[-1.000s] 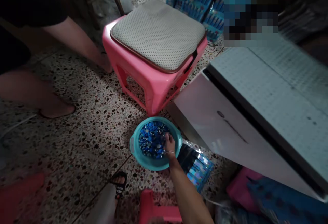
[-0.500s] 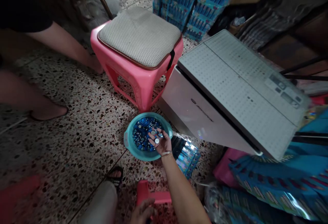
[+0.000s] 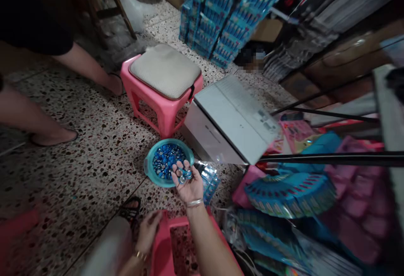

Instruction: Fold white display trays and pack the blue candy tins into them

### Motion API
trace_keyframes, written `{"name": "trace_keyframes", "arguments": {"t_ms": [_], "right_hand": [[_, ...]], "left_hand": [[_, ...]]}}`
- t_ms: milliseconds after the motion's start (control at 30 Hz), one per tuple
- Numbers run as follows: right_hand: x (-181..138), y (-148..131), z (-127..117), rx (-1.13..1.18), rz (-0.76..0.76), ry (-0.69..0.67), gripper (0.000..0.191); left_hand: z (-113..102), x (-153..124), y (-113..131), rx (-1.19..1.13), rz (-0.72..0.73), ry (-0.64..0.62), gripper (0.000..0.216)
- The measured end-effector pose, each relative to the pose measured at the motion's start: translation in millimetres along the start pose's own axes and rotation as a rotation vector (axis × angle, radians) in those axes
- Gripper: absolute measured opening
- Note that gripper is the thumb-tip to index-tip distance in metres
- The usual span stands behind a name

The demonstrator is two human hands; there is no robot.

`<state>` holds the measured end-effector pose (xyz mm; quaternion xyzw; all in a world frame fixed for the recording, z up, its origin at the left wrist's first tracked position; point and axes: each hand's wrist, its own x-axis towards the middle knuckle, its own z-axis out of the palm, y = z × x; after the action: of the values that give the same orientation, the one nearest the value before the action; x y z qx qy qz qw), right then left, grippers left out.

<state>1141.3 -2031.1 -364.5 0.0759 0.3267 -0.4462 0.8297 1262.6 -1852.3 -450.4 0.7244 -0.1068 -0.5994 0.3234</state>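
Observation:
A teal basin (image 3: 150, 174) on the speckled floor is full of small blue and silver round pieces (image 3: 166, 160). My right hand (image 3: 188, 184) hovers palm up just beside the basin's near rim, fingers cupped around a small heap of those pieces. My left hand (image 3: 148, 229) rests with curled fingers on the edge of a pink plastic stool (image 3: 164, 246) close to my legs.
A pink stool with a grey cushion (image 3: 164, 72) stands beyond the basin, a tilted white machine (image 3: 227, 120) to its right. Another person's bare legs (image 3: 47, 112) are at the left. Stacks of blue packets (image 3: 221, 15) and heaps of packaged goods (image 3: 293, 192) fill the right.
My right hand scooped pieces out of the basin, turned palm up and drew back toward me. My left hand came to the near stool. The view pulled back.

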Motion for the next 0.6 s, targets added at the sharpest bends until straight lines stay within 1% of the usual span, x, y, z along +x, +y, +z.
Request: {"name": "trace_keyframes", "arguments": {"t_ms": [67, 133, 233, 300, 367, 400, 467, 533, 600], "right_hand": [[-48, -5, 33, 0.004, -0.007, -0.005, 0.026], [-96, -9, 64, 0.01, -0.032, -0.032, 0.027], [-159, -14, 103, 0.02, -0.093, -0.045, 0.028], [-192, -15, 126, 0.025, -0.14, -0.026, 0.029], [-217, -14, 147, 0.036, -0.199, 0.008, 0.03], [-227, -12, 157, 0.044, -0.238, 0.03, 0.03], [-239, -9, 177, 0.068, -0.328, 0.073, 0.028], [-247, -5, 194, 0.091, -0.417, 0.095, 0.025], [-252, -3, 207, 0.125, -0.475, 0.087, 0.022]], "left_hand": [[-9, -23, 30, 0.049, 0.098, 0.075, 0.065], [-14, -59, 72, 0.091, 0.218, 0.083, 0.063], [-15, -132, 151, 0.168, 0.496, 0.031, 0.05], [-10, -183, 203, 0.238, 0.667, -0.023, 0.041], [-1, -228, 243, 0.357, 0.807, -0.106, 0.032], [4, -246, 258, 0.432, 0.859, -0.139, 0.029], [13, -272, 276, 0.582, 0.923, -0.171, 0.03], [21, -287, 287, 0.668, 0.961, -0.155, 0.031], [24, -295, 295, 0.685, 0.998, -0.145, 0.03]]}}
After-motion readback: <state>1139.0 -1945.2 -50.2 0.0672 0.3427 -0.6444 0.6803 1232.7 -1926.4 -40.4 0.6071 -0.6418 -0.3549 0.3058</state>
